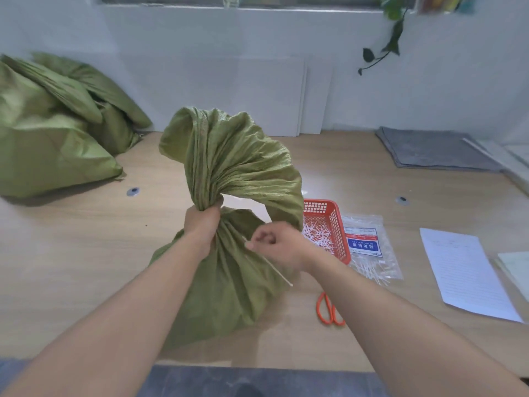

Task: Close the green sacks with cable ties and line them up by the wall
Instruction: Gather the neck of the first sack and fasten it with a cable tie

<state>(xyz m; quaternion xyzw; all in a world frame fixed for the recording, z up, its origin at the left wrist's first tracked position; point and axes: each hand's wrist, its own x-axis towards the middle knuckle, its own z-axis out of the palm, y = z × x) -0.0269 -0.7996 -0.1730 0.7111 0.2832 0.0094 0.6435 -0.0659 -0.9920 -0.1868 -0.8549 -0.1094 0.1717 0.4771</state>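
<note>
Left grip (201,224) is clenching the neck of the green sack (229,285) near the front edge of the counter (86,282), right grip (276,243) is pinching a cable tie (275,271) close by, and any slackening could be letting the pleats spring open.

Pretty plain room tbh. A white wall (200,53) runs along the bench's far edge, with a window (286,0) up top and a leafy vine (393,38) trailing down on the right. A couple of white boards (272,96) lean on the wall around the middle of that edge. The bench (71,253) is light wood with two round cable holes, one left (133,191) and one right (402,200). A folded grey cloth (435,150) sits at the far right corner. Light's soft and even.
</note>
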